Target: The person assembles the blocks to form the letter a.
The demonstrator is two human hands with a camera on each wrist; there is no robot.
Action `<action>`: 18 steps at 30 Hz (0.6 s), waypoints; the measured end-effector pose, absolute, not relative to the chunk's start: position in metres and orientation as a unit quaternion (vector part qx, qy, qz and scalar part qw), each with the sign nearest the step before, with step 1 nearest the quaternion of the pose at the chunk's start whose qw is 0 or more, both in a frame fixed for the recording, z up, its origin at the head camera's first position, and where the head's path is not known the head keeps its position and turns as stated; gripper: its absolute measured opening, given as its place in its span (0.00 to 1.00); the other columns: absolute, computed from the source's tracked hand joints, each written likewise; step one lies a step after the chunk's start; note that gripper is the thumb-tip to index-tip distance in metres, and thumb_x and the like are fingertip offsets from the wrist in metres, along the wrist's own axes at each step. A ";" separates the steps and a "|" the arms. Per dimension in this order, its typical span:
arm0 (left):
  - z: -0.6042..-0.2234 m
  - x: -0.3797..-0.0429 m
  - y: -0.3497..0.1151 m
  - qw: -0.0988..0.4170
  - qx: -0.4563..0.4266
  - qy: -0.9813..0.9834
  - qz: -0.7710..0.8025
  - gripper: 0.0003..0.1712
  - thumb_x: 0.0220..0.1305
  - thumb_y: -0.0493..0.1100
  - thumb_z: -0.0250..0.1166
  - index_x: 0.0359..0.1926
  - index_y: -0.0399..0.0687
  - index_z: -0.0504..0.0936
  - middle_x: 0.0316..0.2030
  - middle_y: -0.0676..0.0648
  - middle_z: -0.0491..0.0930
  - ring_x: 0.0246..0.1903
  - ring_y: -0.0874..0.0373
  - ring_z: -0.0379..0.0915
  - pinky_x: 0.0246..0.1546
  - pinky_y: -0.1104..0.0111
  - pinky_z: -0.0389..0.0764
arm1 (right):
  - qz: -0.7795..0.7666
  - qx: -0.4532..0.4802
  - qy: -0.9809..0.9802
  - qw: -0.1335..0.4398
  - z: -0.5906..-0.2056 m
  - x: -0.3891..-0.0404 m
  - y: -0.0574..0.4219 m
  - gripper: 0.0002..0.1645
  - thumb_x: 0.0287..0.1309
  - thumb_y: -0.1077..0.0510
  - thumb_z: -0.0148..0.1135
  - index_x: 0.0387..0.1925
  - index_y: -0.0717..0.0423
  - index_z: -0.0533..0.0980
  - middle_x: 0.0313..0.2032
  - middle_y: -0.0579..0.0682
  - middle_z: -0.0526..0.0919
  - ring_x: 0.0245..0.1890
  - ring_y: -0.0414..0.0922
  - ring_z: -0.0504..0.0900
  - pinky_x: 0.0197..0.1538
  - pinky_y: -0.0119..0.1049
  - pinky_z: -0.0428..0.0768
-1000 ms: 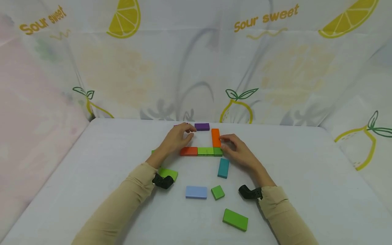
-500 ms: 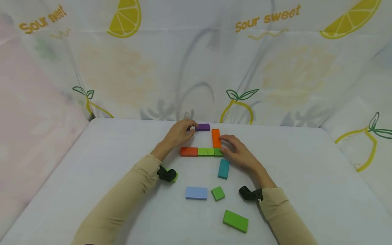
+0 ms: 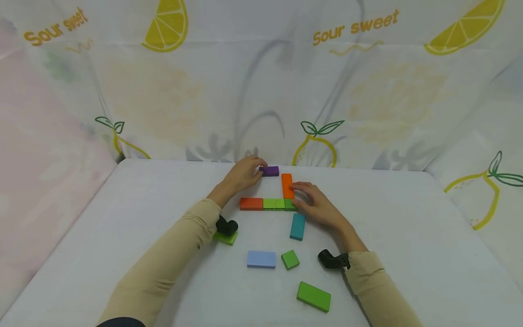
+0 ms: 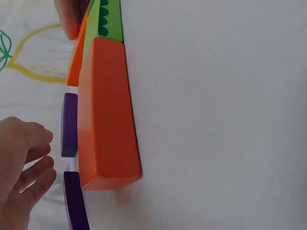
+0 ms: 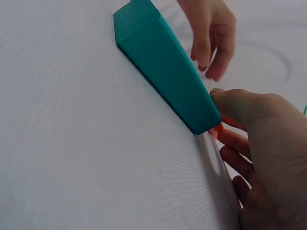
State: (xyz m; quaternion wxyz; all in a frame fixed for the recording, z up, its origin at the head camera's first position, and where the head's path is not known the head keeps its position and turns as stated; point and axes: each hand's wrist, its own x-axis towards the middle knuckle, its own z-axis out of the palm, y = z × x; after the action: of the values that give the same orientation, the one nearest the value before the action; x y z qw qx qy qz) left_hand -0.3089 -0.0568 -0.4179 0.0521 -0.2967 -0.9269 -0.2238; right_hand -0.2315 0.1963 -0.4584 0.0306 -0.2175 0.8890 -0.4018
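Note:
My left hand (image 3: pixel 245 173) hovers at the far side of the table, its fingertips by the left end of a purple block (image 3: pixel 269 171). In the left wrist view the left hand (image 4: pixel 24 167) shows a gap from that block; a second purple block (image 4: pixel 75 201) lies nearby, hidden in the head view. My right hand (image 3: pixel 318 205) has loosely bent fingers touching the right side of an orange block (image 3: pixel 288 185). Its thumb is by a green block (image 3: pixel 289 205), which joins a row with a light green block (image 3: pixel 273 204) and a red-orange block (image 3: pixel 251 204).
Nearer lie a teal block (image 3: pixel 297 227), a light blue block (image 3: pixel 261 259), a small green square block (image 3: pixel 290 260) and a long green block (image 3: pixel 313 296). A lime block (image 3: pixel 226 238) sits partly beneath the left wrist camera (image 3: pixel 227 225). A printed cloth (image 3: pixel 261 81) hangs behind the white table.
My left hand has moved forward and right, to the left end of the purple block. The right hand stays beside the orange block, and the blocks keep their places.

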 end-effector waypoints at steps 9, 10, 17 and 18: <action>-0.414 -0.318 -0.044 0.043 -0.305 -0.930 -0.200 0.16 0.64 0.36 0.59 0.52 0.42 0.80 0.52 0.42 0.78 0.53 0.48 0.74 0.59 0.60 0.72 | -0.401 -0.219 0.889 0.021 -0.457 -0.231 0.199 0.26 0.63 0.51 0.58 0.62 0.48 0.69 0.64 0.50 0.67 0.68 0.51 0.61 0.70 0.55 0.57; -0.413 -0.318 -0.043 0.041 -0.306 -0.930 -0.199 0.16 0.64 0.37 0.59 0.52 0.42 0.80 0.52 0.42 0.78 0.54 0.48 0.73 0.59 0.60 0.72 | -0.402 -0.218 0.889 0.021 -0.457 -0.232 0.199 0.26 0.63 0.50 0.58 0.62 0.48 0.69 0.65 0.50 0.66 0.68 0.51 0.61 0.70 0.55 0.57; -0.413 -0.318 -0.040 0.014 -0.300 -0.933 -0.200 0.17 0.63 0.38 0.60 0.53 0.42 0.79 0.52 0.42 0.78 0.55 0.49 0.72 0.62 0.60 0.70 | -0.407 -0.225 0.885 0.027 -0.462 -0.234 0.198 0.26 0.63 0.50 0.58 0.62 0.47 0.69 0.65 0.49 0.66 0.68 0.50 0.60 0.70 0.55 0.56; -0.413 -0.318 -0.040 0.008 -0.297 -0.934 -0.199 0.17 0.63 0.38 0.60 0.53 0.42 0.79 0.53 0.42 0.78 0.56 0.49 0.72 0.62 0.60 0.69 | -0.406 -0.225 0.885 0.028 -0.462 -0.235 0.198 0.26 0.63 0.50 0.58 0.62 0.47 0.69 0.65 0.49 0.66 0.68 0.50 0.60 0.70 0.54 0.56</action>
State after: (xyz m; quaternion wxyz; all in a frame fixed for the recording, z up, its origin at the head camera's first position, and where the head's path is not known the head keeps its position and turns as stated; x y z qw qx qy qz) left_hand -0.3184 -0.0401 -0.4131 0.0078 -0.2966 -0.9341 -0.1987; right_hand -0.2345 0.1980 -0.4623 0.0276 -0.2254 0.8852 -0.4060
